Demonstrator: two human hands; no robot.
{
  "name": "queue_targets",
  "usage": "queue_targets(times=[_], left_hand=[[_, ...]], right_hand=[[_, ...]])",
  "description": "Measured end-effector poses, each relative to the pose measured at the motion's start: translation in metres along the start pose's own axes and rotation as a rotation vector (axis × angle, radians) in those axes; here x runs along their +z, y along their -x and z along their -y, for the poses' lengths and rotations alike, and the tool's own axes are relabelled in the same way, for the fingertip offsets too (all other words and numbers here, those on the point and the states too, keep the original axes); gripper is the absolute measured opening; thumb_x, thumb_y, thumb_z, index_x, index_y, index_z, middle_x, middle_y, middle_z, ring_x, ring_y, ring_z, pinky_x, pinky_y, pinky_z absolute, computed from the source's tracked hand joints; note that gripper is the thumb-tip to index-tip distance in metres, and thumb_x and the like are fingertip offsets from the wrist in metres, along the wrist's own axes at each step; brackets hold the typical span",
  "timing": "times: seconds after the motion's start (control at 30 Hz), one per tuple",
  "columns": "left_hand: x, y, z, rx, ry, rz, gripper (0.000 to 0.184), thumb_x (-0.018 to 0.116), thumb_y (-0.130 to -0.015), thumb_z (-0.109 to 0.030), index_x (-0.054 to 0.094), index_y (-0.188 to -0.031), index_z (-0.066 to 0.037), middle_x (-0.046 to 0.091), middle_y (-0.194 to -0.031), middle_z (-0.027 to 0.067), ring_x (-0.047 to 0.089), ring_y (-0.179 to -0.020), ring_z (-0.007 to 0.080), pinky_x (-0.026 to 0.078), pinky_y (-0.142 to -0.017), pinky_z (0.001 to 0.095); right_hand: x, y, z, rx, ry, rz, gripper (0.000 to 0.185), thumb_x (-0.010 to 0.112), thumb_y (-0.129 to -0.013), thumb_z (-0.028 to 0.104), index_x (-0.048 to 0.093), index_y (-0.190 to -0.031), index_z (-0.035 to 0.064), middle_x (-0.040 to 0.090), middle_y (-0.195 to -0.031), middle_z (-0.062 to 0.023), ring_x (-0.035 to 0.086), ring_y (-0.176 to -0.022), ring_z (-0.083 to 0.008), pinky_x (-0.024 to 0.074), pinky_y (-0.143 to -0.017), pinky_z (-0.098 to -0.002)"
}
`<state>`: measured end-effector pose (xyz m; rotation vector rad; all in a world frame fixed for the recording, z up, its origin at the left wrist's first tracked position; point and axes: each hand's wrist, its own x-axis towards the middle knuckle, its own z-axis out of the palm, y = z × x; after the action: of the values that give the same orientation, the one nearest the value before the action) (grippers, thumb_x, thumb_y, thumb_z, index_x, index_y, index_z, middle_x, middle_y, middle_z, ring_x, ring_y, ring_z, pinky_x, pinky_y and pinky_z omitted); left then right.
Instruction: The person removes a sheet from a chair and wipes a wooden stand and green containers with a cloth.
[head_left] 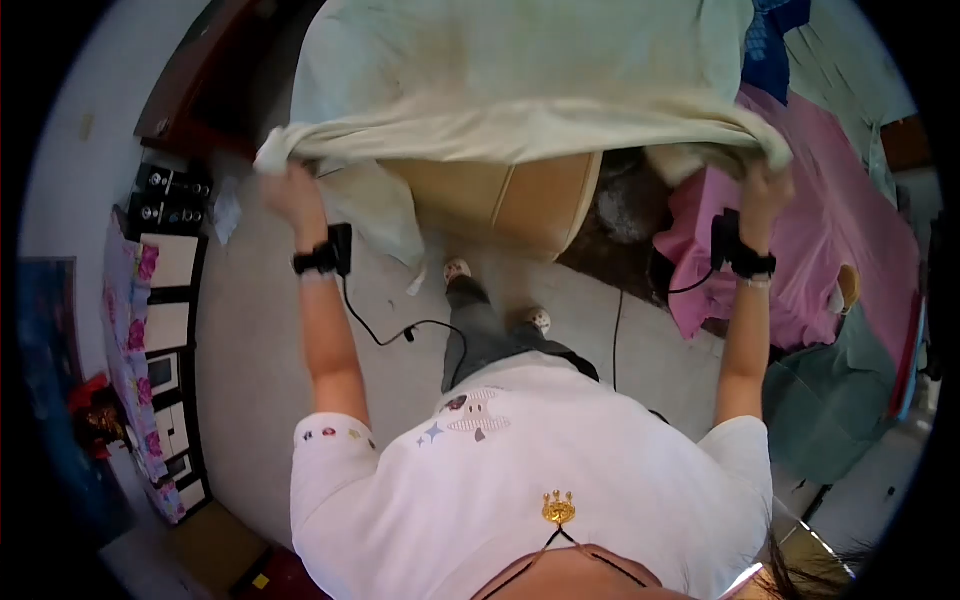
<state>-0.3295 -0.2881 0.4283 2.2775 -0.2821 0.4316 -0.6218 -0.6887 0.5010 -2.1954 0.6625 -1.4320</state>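
A pale cream-green sheet [520, 60] is stretched wide between my hands, its near edge gathered into a long folded roll. My left hand [293, 195] grips one corner of that edge at the left, fingers closed round the cloth. At the other end my right hand [766, 190], somewhat blurred, is closed on the opposite corner. Beneath the raised edge shows a tan padded piece of furniture [540, 200], perhaps a sofa or bench; the sheet hides the rest of it. Another pale cloth end [375, 210] hangs down near my left hand.
Pink cloth [800, 230] drapes over something at the right, with a grey-green cloth [830, 400] below it. Black speakers [170, 198] and a cabinet with a floral cover [130, 340] line the left wall. Cables run from black wrist devices [325, 255]. My feet stand on grey floor [270, 350].
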Motion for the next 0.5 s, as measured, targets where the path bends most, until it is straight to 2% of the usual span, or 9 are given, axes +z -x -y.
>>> queue_targets(times=[0.03,0.07,0.13,0.23,0.3,0.33,0.4,0.43,0.5], left_hand=[[0.0,-0.002,-0.008,0.041,0.31,-0.425,0.016,0.049,-0.071,-0.012,0.056,-0.075,0.001,0.056,-0.067,0.0196,0.055,-0.066,0.0329,0.042,-0.062,0.0383],[0.016,0.014,0.014,0.036,-0.06,-0.098,0.016,0.048,-0.071,-0.012,0.056,-0.074,0.001,0.056,-0.07,0.021,0.055,-0.068,0.0335,0.042,-0.064,0.0393],[0.087,0.091,0.144,0.26,-0.71,0.861,0.02,0.046,-0.074,-0.014,0.055,-0.079,0.002,0.055,-0.079,0.0237,0.053,-0.073,0.0352,0.042,-0.064,0.041],[0.1,0.075,0.121,0.436,-0.396,0.891,0.024,0.045,-0.077,-0.018,0.054,-0.082,0.004,0.054,-0.083,0.0254,0.052,-0.073,0.0375,0.042,-0.064,0.0405],[0.068,0.025,0.052,0.101,-0.38,0.241,0.024,0.045,-0.077,-0.016,0.054,-0.08,0.006,0.054,-0.078,0.0247,0.052,-0.071,0.037,0.041,-0.064,0.0418],[0.045,0.039,0.029,0.081,-0.404,0.281,0.024,0.045,-0.077,-0.016,0.054,-0.08,0.006,0.054,-0.078,0.0247,0.052,-0.071,0.037,0.041,-0.064,0.0418],[0.044,0.014,-0.021,-0.012,0.41,-0.246,0.022,0.045,-0.077,-0.014,0.055,-0.079,0.005,0.055,-0.076,0.0226,0.053,-0.068,0.0343,0.04,-0.06,0.0416],[0.059,0.029,0.003,-0.031,0.18,-0.196,0.02,0.045,-0.077,-0.013,0.055,-0.078,0.004,0.055,-0.073,0.021,0.054,-0.066,0.0313,0.04,-0.054,0.0389],[0.112,0.102,0.102,0.154,-0.747,0.979,0.022,0.051,-0.071,-0.011,0.056,-0.088,0.003,0.056,-0.089,0.0192,0.055,-0.08,0.032,0.043,-0.071,0.0346]], right_hand=[[-0.002,0.013,-0.005,-0.048,0.032,-0.122,0.019,0.044,-0.075,0.014,0.053,-0.074,-0.0017,0.057,-0.069,-0.0142,0.053,-0.058,-0.0293,0.0419,-0.052,-0.036],[0.003,0.041,-0.059,-0.005,0.293,0.003,0.019,0.043,-0.074,0.013,0.053,-0.077,-0.0028,0.057,-0.072,-0.0152,0.054,-0.063,-0.0292,0.0421,-0.056,-0.0364],[0.015,0.111,-0.159,-0.057,1.124,0.869,0.021,0.043,-0.073,0.01,0.054,-0.083,-0.0051,0.058,-0.077,-0.0172,0.055,-0.072,-0.0291,0.0425,-0.064,-0.0373],[0.032,0.094,-0.165,-0.078,0.89,0.843,0.024,0.042,-0.072,0.006,0.053,-0.09,-0.0053,0.056,-0.082,-0.0213,0.054,-0.077,-0.0317,0.0421,-0.068,-0.0395],[0.023,0.107,-0.139,-0.031,0.767,0.824,0.025,0.041,-0.072,0.006,0.052,-0.092,-0.0049,0.055,-0.083,-0.0228,0.054,-0.077,-0.033,0.0418,-0.068,-0.0404],[0.009,0.113,-0.109,0.096,0.698,0.725,0.023,0.042,-0.073,0.006,0.052,-0.091,-0.0042,0.055,-0.08,-0.0211,0.054,-0.074,-0.0312,0.0421,-0.065,-0.0399],[0.022,0.068,-0.063,0.286,0.546,0.379,0.02,0.043,-0.074,0.008,0.053,-0.087,-0.0027,0.056,-0.075,-0.0176,0.055,-0.067,-0.0277,0.0426,-0.058,-0.0389],[0.026,0.054,-0.056,0.372,0.462,0.206,0.018,0.044,-0.074,0.008,0.054,-0.086,-0.0019,0.056,-0.073,-0.0159,0.055,-0.064,-0.0259,0.0429,-0.055,-0.0384],[0.045,0.173,-0.172,0.123,0.936,1.148,0.014,0.05,-0.064,0.006,0.06,-0.073,0.0021,0.057,-0.074,-0.0205,0.056,-0.073,-0.0325,0.043,-0.068,-0.0401]])
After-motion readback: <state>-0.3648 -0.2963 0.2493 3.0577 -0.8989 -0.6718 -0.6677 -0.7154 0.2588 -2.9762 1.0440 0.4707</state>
